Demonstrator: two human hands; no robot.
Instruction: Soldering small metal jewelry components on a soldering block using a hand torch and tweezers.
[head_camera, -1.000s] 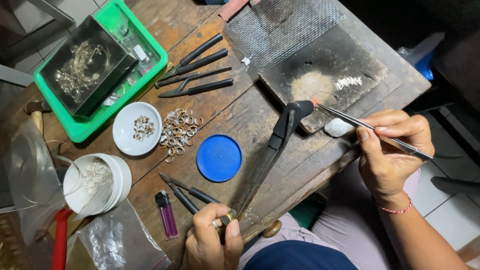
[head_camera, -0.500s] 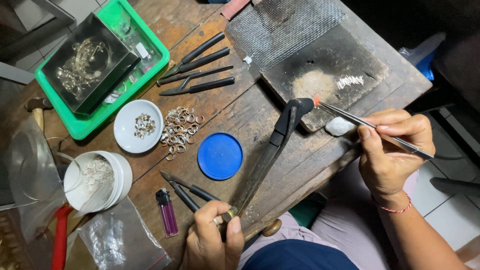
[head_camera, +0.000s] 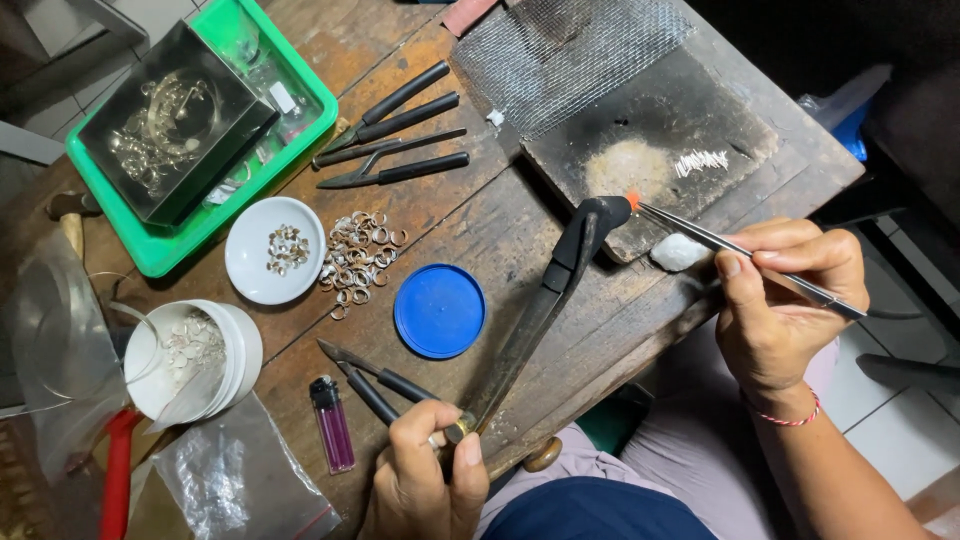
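Note:
My left hand grips the brass base of a long black torch whose curved nozzle reaches up to the dark soldering block. My right hand pinches long metal tweezers; their tip sits right at the torch nozzle, where a small orange glow shows. A pale scorched patch and a row of small white bits lie on the block. A white lump rests at the block's near edge.
A pile of silver rings, a white dish, a blue lid, black pliers, small cutters, a purple lighter, a white tub, a green tray and wire mesh lie on the wooden bench.
The tweezers' tip has come closer to the torch nozzle and the orange glow there has grown. Both hands stay in nearly the same places.

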